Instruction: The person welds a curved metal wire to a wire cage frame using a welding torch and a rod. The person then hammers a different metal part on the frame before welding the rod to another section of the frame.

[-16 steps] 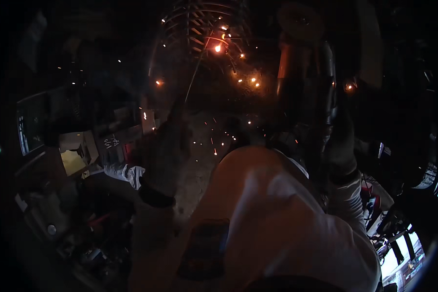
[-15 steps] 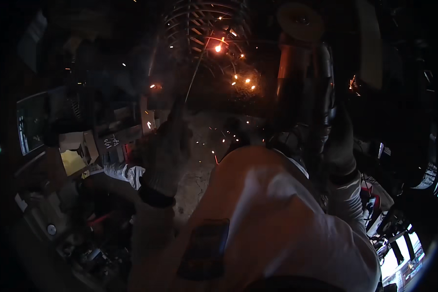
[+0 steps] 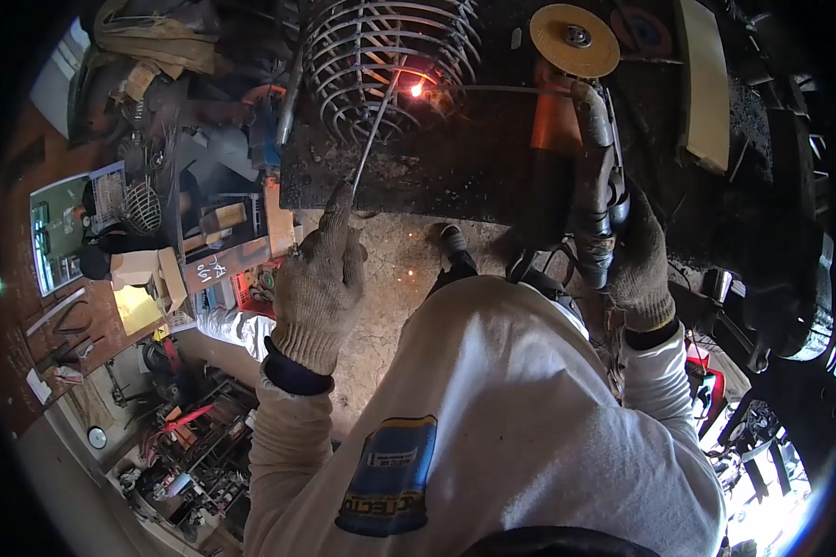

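Note:
My left hand (image 3: pixel 320 283), in a knitted glove, is closed on a thin metal rod (image 3: pixel 374 135). The rod slants away to a round cage of metal bars (image 3: pixel 358 65) on the dark work table. At the right, my gloved right hand (image 3: pixel 643 269) is wrapped round a grey electrode holder (image 3: pixel 596 200); its fingers are partly hidden. From the holder's far end a thin welding electrode (image 3: pixel 511 89) reaches left toward the cage. Where they meet, a spot of metal (image 3: pixel 416 89) glows red-orange, close to the rod's far part.
Beside the holder lies an angle grinder with a yellow disc (image 3: pixel 553 37) and an orange body (image 3: pixel 555 121). A tan board (image 3: pixel 704 88) stands further right. At the left are an open cardboard box (image 3: pixel 149 269) and a shelf of tools (image 3: pixel 195 464). My shoe (image 3: pixel 452 239) shows below the table edge.
The picture was dark with flying sparks and is now bright. Most sparks are gone, and the glowing spot remains. Both hands have stayed in place.

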`<state>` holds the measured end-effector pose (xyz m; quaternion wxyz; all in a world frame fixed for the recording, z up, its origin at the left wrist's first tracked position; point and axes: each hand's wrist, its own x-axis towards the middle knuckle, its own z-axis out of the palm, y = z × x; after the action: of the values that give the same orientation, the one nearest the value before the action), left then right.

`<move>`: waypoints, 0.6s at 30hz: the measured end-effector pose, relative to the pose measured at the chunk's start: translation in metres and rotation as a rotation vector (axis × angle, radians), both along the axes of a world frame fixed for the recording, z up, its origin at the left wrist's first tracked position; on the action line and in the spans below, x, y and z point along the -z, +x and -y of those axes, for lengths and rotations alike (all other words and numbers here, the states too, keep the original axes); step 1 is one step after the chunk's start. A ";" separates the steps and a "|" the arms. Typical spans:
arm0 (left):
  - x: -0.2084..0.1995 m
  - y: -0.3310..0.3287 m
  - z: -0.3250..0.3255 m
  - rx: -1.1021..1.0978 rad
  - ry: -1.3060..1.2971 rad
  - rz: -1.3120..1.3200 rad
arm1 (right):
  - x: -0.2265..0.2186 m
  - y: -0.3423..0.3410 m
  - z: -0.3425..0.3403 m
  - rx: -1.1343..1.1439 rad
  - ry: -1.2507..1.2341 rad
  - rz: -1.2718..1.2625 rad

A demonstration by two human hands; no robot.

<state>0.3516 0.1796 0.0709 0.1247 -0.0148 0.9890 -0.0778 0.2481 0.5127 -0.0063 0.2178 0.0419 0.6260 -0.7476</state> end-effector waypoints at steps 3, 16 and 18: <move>-0.006 -0.004 -0.008 -0.187 0.246 -0.051 | -0.004 0.002 0.003 -0.051 0.187 -0.214; 0.000 0.009 -0.004 0.229 -0.145 -0.232 | 0.008 -0.005 -0.002 -0.140 0.255 -0.185; -0.001 0.005 -0.004 0.357 -0.187 -0.357 | 0.009 -0.001 0.002 -0.085 0.014 -0.134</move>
<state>0.3562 0.1836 0.0718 -0.0695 0.1350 0.9708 -0.1859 0.2474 0.5111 -0.0157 0.2064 -0.0332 0.6458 -0.7344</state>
